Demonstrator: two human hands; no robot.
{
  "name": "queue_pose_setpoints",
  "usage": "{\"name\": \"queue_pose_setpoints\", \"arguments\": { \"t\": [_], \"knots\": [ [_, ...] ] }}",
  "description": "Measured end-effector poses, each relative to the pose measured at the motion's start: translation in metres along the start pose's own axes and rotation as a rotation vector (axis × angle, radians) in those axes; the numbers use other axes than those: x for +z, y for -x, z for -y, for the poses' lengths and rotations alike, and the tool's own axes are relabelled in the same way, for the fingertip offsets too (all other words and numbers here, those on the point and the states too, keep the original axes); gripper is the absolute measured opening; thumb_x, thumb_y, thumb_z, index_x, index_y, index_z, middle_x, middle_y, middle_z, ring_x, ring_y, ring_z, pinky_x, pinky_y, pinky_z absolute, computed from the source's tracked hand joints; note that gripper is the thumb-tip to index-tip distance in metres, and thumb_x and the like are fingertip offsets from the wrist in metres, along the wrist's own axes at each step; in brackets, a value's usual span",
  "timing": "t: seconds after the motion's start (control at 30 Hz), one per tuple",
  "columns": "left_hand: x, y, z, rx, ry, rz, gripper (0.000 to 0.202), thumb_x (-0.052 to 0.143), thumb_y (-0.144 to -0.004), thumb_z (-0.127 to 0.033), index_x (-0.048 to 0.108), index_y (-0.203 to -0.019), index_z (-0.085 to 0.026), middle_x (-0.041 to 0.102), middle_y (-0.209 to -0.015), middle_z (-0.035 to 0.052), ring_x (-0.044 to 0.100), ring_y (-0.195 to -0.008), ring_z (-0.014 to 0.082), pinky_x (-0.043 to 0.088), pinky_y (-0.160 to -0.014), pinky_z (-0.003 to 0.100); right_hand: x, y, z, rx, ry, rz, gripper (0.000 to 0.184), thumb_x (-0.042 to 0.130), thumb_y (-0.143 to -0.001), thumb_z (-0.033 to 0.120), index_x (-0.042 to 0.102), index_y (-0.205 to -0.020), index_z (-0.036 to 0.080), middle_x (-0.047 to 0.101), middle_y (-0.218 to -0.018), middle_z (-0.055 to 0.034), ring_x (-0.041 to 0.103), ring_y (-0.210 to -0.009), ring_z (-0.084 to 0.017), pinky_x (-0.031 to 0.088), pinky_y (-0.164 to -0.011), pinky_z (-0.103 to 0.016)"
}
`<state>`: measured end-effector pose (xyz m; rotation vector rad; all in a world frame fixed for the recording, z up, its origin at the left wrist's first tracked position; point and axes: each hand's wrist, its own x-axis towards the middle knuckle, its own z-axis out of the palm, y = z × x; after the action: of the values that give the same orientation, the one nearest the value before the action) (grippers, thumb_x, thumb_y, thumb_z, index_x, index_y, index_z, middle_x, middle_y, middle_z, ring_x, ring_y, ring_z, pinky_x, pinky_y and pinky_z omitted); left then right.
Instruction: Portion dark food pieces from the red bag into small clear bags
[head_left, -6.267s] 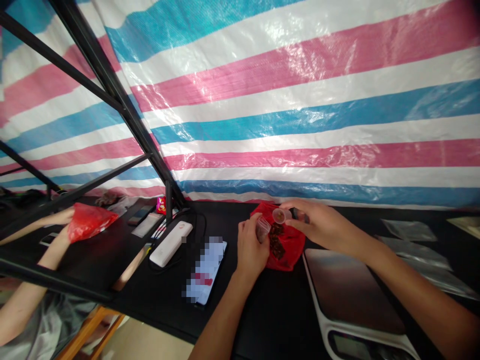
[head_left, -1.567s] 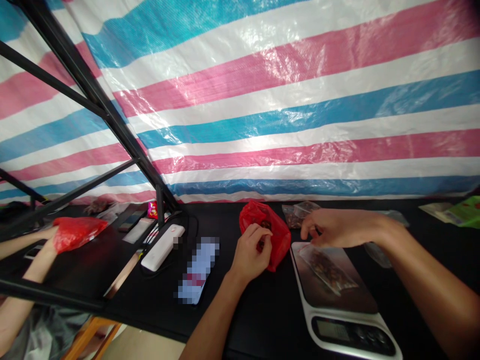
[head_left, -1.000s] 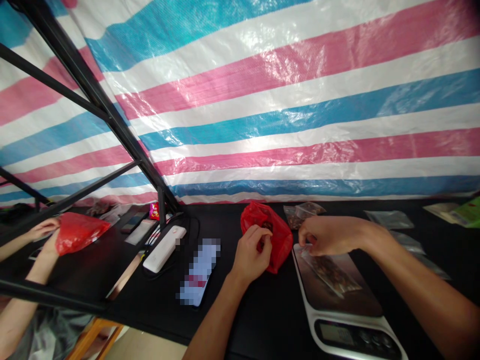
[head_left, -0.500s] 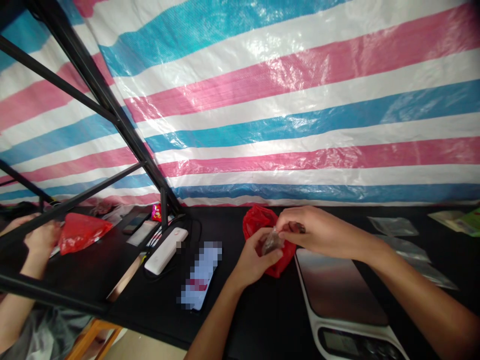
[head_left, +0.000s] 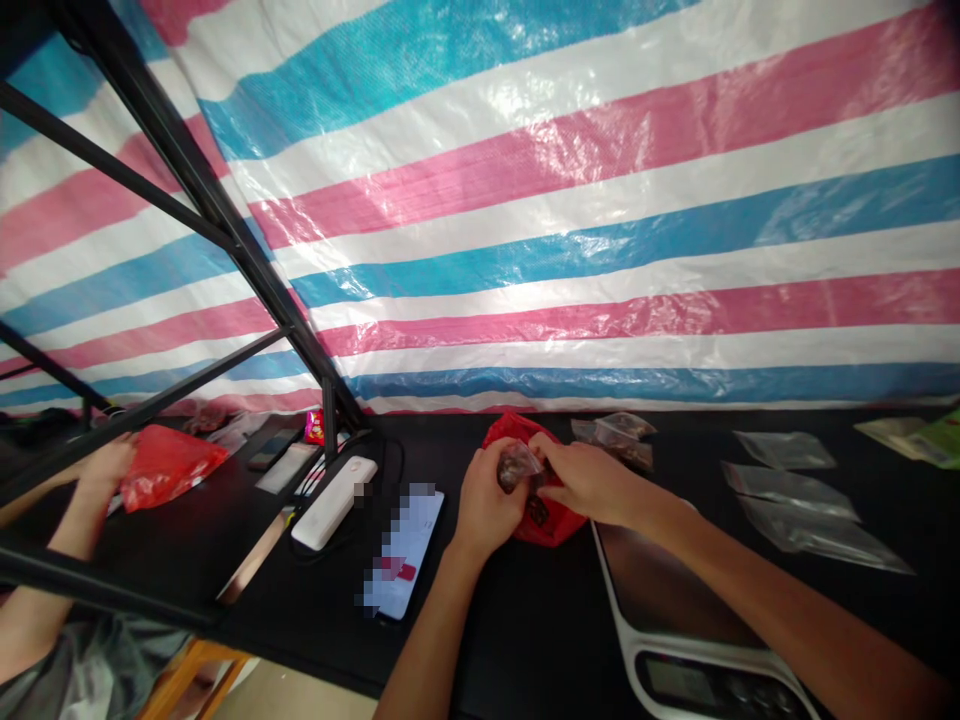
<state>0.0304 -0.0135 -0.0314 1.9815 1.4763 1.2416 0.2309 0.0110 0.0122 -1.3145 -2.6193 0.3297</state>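
Note:
My left hand (head_left: 486,497) grips a small clear plastic bag (head_left: 517,466) holding dark brown pieces, just above a crumpled red plastic bag (head_left: 551,525). My right hand (head_left: 589,480) comes in from the right, its fingertips pinching the top edge of the same small bag. More dark pieces show inside the red bag, partly hidden by my fingers. A digital scale (head_left: 675,590) sits just below my right wrist, with nothing on its platform.
Behind my right hand lie filled clear bags (head_left: 615,438); several empty clear bags (head_left: 787,490) lie farther right. A phone (head_left: 401,550) and white power bank (head_left: 334,503) lie left on the black table (head_left: 525,640). A co-worker's hand (head_left: 109,465) is beside another red bag (head_left: 171,467).
The small bag has left the scale platform and is now held between my hands above the red bag. My right hand has moved left, and the platform is bare.

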Motion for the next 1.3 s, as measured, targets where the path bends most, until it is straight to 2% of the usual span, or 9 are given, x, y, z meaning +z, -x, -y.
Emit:
{"name": "queue_pose_setpoints", "arguments": {
  "t": [0.13,0.33,0.5,0.6,0.73,0.87,1.0,1.17,1.3],
  "knots": [
    [-0.001,0.000,-0.003,-0.004,-0.055,0.020,0.043,0.075,-0.085,-0.019,0.065,-0.126,-0.027,0.071,-0.115,0.0047,0.067,-0.109,0.0260,0.053,-0.099,0.042,0.001,-0.002,-0.001,-0.009,0.045,-0.009,0.032,0.065,-0.095,0.032,0.054,-0.122,0.022,0.079,-0.100,-0.0094,0.076,-0.091,-0.032,0.046,-0.073,-0.033],
    [-0.001,-0.003,0.002,-0.022,-0.068,-0.022,0.037,0.067,-0.087,-0.011,0.068,-0.121,-0.027,0.071,-0.110,0.0046,0.067,-0.106,0.0251,0.054,-0.097,0.041,-0.013,-0.003,-0.012,0.010,0.107,-0.054,0.034,0.063,-0.099,0.033,0.056,-0.130,0.021,0.081,-0.105,-0.0116,0.078,-0.094,-0.033,0.049,-0.075,-0.035],
    [0.000,-0.002,0.002,-0.012,-0.035,0.044,0.045,0.065,-0.087,-0.011,0.067,-0.128,-0.028,0.071,-0.112,0.0059,0.067,-0.105,0.0243,0.054,-0.100,0.041,-0.023,-0.002,-0.020,0.016,0.198,-0.088,0.022,0.064,-0.098,0.031,0.065,-0.118,0.021,0.079,-0.114,-0.0115,0.077,-0.096,-0.035,0.050,-0.075,-0.037],
    [0.001,-0.001,0.002,-0.009,-0.026,0.082,0.049,0.065,-0.087,-0.012,0.066,-0.132,-0.029,0.071,-0.116,0.0064,0.067,-0.109,0.0242,0.053,-0.103,0.041,-0.024,0.000,-0.020,0.006,0.191,-0.095,0.023,0.064,-0.098,0.031,0.066,-0.119,0.022,0.079,-0.111,-0.0102,0.077,-0.095,-0.033,0.050,-0.075,-0.037],
    [0.002,-0.002,0.003,-0.014,-0.067,0.097,0.047,0.067,-0.084,-0.010,0.070,-0.126,-0.031,0.071,-0.112,0.0042,0.068,-0.108,0.0240,0.054,-0.101,0.040,-0.022,0.001,-0.017,0.009,0.186,-0.086,0.022,0.064,-0.098,0.032,0.067,-0.119,0.023,0.080,-0.109,-0.0095,0.077,-0.093,-0.032,0.051,-0.075,-0.036],
    [0.001,-0.002,0.004,-0.035,-0.081,0.086,0.037,0.073,-0.087,-0.019,0.070,-0.122,-0.031,0.072,-0.114,0.0033,0.068,-0.108,0.0240,0.054,-0.099,0.039,-0.022,0.000,-0.015,0.015,0.160,-0.058,0.021,0.063,-0.099,0.034,0.067,-0.116,0.024,0.080,-0.112,-0.0083,0.077,-0.095,-0.032,0.052,-0.076,-0.037],
    [0.000,-0.002,0.002,-0.037,-0.099,0.099,0.041,0.077,-0.089,-0.028,0.068,-0.129,-0.033,0.073,-0.119,0.0030,0.068,-0.110,0.0251,0.053,-0.102,0.042,-0.023,0.001,-0.013,0.019,0.152,-0.046,0.021,0.064,-0.099,0.033,0.067,-0.117,0.024,0.080,-0.112,-0.0085,0.078,-0.095,-0.031,0.052,-0.078,-0.036],
    [0.000,-0.002,0.003,-0.006,-0.103,0.077,0.040,0.075,-0.090,-0.023,0.069,-0.128,-0.033,0.073,-0.119,0.0038,0.069,-0.109,0.0248,0.053,-0.102,0.042,-0.026,0.002,-0.011,0.025,0.149,-0.037,0.021,0.063,-0.099,0.032,0.067,-0.118,0.023,0.080,-0.113,-0.0096,0.078,-0.096,-0.032,0.053,-0.078,-0.036],
    [0.002,-0.002,0.003,-0.025,-0.052,0.054,0.045,0.079,-0.087,-0.026,0.068,-0.130,-0.032,0.072,-0.117,0.0037,0.068,-0.108,0.0247,0.053,-0.102,0.043,-0.024,0.002,-0.011,0.026,0.134,-0.028,0.024,0.065,-0.097,0.030,0.068,-0.119,0.023,0.079,-0.115,-0.0109,0.077,-0.097,-0.033,0.054,-0.081,-0.038]
  ]
}}
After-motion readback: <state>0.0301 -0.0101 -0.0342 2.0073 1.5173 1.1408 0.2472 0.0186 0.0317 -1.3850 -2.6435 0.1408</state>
